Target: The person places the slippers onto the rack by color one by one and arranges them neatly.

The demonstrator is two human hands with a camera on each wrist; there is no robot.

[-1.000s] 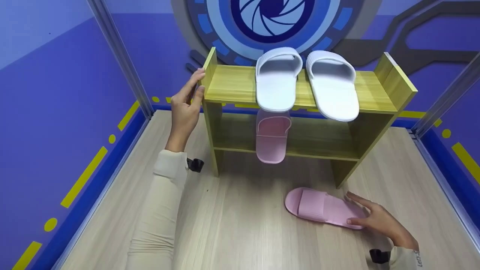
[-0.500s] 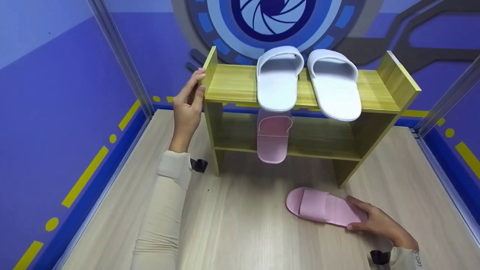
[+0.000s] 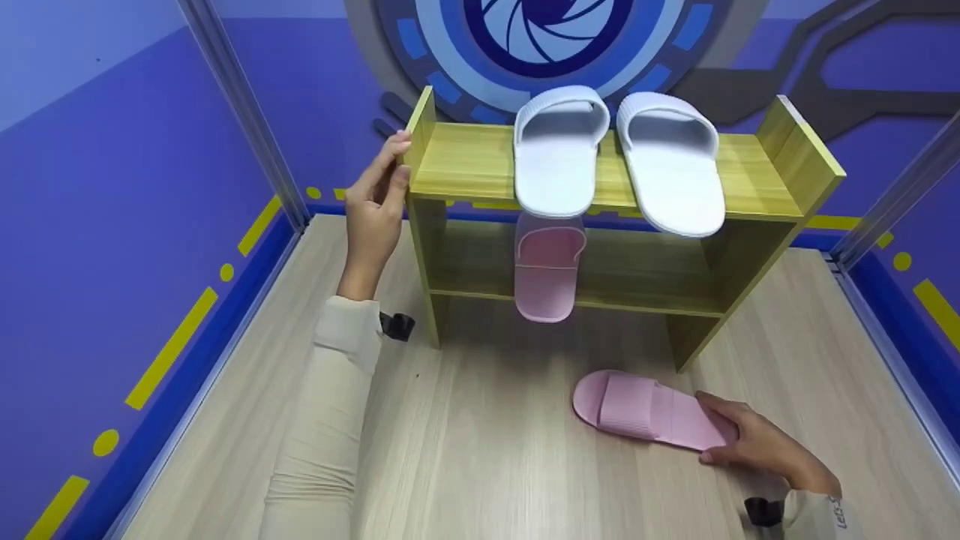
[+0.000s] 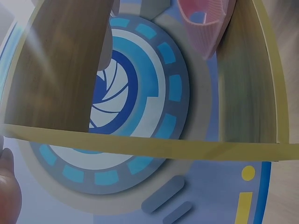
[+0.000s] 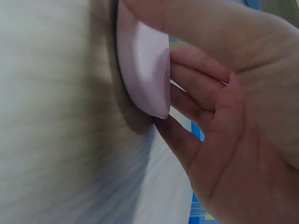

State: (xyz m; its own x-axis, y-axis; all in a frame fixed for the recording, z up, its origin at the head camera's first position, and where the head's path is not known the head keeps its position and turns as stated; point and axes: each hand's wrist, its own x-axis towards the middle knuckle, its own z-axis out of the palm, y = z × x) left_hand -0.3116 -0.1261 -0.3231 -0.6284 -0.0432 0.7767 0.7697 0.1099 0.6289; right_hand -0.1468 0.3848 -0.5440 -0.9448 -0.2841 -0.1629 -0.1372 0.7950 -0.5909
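Observation:
My right hand (image 3: 765, 442) grips the heel end of a pink slide slipper (image 3: 630, 405) on the wood-look floor, thumb along one edge and fingers along the other. In the right wrist view the heel (image 5: 145, 70) sits between thumb and fingers. My left hand (image 3: 373, 217) touches the outer left side of a yellow wooden shoe rack (image 3: 469, 161) near its top, fingers loosely bent. Another pink slipper (image 3: 545, 292) lies on the rack's middle shelf, toe inward. Two white slippers, a left one (image 3: 556, 180) and a right one (image 3: 679, 191), stand on the top shelf.
Blue-purple printed walls (image 3: 135, 225) with metal corner posts surround the floor (image 3: 495, 450). The rack's right side panel (image 3: 799, 154) rises above the top shelf. In the left wrist view the rack's board edge (image 4: 173, 147) crosses the frame.
My right hand has moved in on the heel of the floor slipper and taken hold of it. My left hand stays at the rack's side. The head view has shifted slightly.

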